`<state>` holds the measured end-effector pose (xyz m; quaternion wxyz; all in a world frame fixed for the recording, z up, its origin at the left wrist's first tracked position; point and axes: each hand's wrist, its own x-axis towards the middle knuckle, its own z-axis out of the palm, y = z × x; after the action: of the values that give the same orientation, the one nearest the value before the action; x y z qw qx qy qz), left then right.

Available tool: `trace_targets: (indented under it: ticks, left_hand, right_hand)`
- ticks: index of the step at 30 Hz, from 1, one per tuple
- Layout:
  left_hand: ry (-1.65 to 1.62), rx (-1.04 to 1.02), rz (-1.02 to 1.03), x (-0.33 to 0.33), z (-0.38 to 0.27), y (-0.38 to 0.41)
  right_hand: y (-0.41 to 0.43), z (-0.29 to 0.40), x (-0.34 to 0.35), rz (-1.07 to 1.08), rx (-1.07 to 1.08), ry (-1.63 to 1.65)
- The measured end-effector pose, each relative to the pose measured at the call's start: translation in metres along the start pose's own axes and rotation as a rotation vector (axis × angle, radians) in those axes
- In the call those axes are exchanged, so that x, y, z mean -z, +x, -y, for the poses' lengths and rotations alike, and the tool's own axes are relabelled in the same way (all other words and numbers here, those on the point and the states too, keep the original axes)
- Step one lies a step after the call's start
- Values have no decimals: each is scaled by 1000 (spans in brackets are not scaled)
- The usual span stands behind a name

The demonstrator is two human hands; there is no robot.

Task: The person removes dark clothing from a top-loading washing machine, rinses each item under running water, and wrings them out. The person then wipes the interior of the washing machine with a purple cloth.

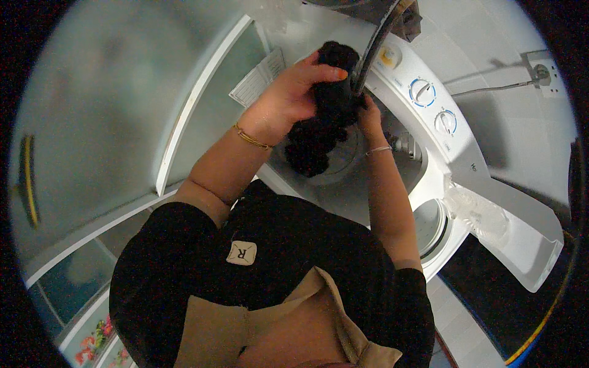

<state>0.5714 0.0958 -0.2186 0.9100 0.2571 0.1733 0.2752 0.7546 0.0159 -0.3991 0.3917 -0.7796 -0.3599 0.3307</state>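
Note:
A bunched black cloth (333, 106) is between my two hands, above the wash tub (349, 177) of a white twin-tub washing machine. My left hand (299, 85) grips it from the left, thumb across its front. On its right side, my right hand (369, 115) holds its edge, the fingers partly hidden behind the cloth. A ribbed grey hose (375, 43) comes down from the top and ends at the cloth, between the hands. The lower end of the cloth hangs over the tub.
The control panel with two round dials (422, 93) runs along the right. Nearer me on the right are the spin tub (429, 225) and its raised lid (520, 230). A frosted glass panel (106, 101) stands at the left. A plug sits in a wall socket (543, 73).

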Motion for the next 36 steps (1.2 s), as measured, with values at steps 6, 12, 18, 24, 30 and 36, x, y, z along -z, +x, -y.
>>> trace_targets:
  ticks: [6,12,18,24,30,36]
  left_hand:
    - [298,-2,-60,-2,-14,-1]
    - [604,352,-384,64,51,19]
    - [95,261,-217,83,117,22]
    - [-349,374,-311,94,125,21]
    - [-507,180,101,8,83,-10]
    - [-333,182,10,13,47,-26]
  right_hand:
    - [13,11,21,69,-87,485]
    - [-18,44,30,120,-108,649]
    - [-64,66,26,236,382,175]
    - [-81,-12,45,334,151,133]
    - [-61,-48,-45,136,510,188]
    - [-38,-30,-39,143,-335,1383]
